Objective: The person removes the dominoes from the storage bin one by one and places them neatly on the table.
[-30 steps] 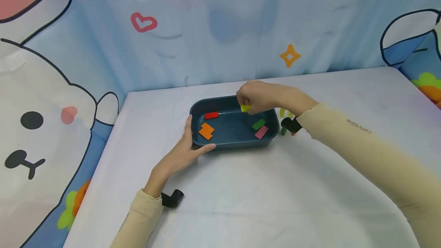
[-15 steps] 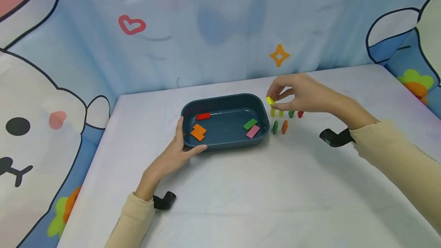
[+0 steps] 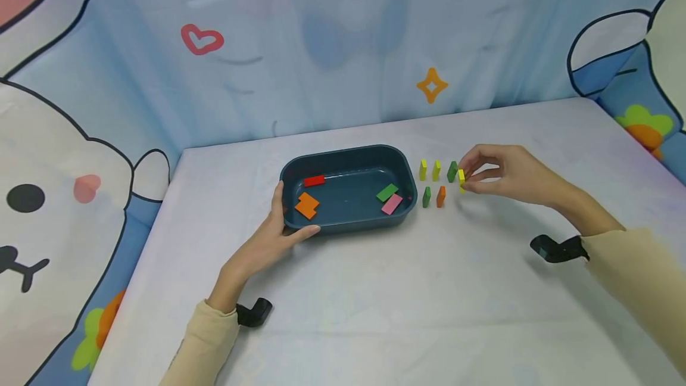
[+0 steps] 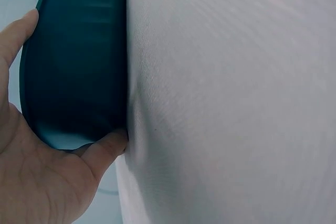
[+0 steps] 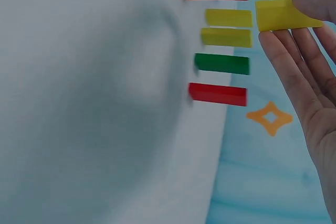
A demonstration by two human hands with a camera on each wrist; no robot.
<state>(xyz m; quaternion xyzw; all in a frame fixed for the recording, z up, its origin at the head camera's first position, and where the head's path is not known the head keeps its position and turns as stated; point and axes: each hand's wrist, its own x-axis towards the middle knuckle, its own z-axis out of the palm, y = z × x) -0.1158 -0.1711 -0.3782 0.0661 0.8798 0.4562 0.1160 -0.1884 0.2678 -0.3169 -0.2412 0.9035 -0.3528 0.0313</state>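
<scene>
My right hand (image 3: 506,173) pinches a yellow domino (image 3: 461,179) upright between thumb and fingertips, at the right end of some standing dominoes. In the right wrist view this yellow domino lies between the thumb and straight fingers. The back row holds two yellow dominoes, the nearer one (image 3: 436,170) beside a green domino (image 3: 452,171); a red domino (image 5: 218,94) shows only in the right wrist view. Before them stand a green domino (image 3: 426,197) and an orange domino (image 3: 441,196). My left hand (image 3: 268,240) holds the near left corner of a dark blue tray (image 3: 348,229), thumb and fingers on adjoining sides.
Inside the tray lie a red domino (image 3: 314,180), orange dominoes (image 3: 306,205), a green domino (image 3: 387,192) and a pink domino (image 3: 392,204). A white cloth covers the table (image 3: 375,302). A printed blue curtain (image 3: 348,76) hangs behind its back edge.
My right hand has carried the yellow domino from over the tray rightward past the standing dominoes and lowered it. The left hand keeps its hold on the tray; the head view has shifted slightly.
</scene>
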